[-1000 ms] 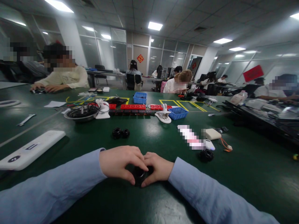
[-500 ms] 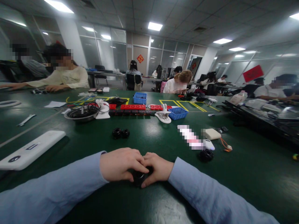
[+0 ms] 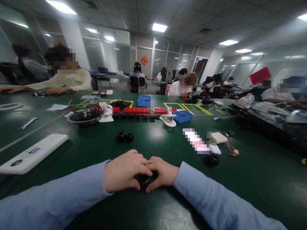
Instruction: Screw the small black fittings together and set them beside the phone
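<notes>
My left hand [image 3: 124,172] and my right hand [image 3: 161,173] meet over a small black round part [image 3: 144,180] near the front of the green table [image 3: 153,140]. Both hands curl their fingers around it, so most of it is hidden. Two more black round parts [image 3: 124,136] lie side by side further out, beyond my hands. Another black round part [image 3: 212,159] rests to the right of my right hand. Both forearms wear light blue sleeves.
A long white device [image 3: 33,153] lies at the left. A metal bowl [image 3: 83,116], red blocks [image 3: 136,110], white clamps [image 3: 168,118] and blue baskets [image 3: 182,116] line the table's middle. A white box [image 3: 218,138] sits at the right. Other people sit round the far side.
My left hand has turned slightly over the black part, its knuckles rising; the right hand stays put. The person at the far left has stretched an arm out along the table.
</notes>
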{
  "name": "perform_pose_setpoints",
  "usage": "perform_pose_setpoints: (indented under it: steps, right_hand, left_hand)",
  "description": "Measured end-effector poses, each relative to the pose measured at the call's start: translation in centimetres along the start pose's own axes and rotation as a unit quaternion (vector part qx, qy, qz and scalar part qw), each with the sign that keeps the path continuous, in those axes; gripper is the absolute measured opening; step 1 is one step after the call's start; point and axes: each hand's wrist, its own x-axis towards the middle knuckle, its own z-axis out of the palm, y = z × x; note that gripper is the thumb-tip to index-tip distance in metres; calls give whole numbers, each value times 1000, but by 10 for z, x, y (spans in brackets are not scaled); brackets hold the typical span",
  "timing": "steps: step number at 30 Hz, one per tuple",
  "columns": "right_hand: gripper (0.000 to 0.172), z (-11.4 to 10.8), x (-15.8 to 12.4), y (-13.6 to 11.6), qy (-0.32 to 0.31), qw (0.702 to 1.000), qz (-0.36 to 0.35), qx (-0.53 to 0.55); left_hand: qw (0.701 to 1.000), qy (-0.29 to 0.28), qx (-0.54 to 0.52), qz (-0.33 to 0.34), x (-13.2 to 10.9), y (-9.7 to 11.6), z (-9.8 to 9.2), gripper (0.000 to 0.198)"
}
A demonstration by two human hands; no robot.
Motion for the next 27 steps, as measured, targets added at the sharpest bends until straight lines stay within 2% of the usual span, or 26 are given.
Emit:
perform_pose_setpoints:
  steps: [11, 21, 24, 27]
  right_hand:
    - [47, 2, 0, 1, 7, 1000, 6, -5]
    - [49, 6, 0, 2, 24, 1000, 4, -9]
    - [45, 7, 0, 3, 33, 999, 13, -11]
    - [38, 8, 1, 2, 51, 999, 12, -12]
  left_hand:
    - [997, 22, 27, -65, -1, 11, 5, 34]
    - [991, 6, 62, -119, 3, 22, 4, 45]
    - [985, 7, 97, -142, 5, 23, 7, 39]
    - [980, 20, 130, -152, 6, 20, 12, 42]
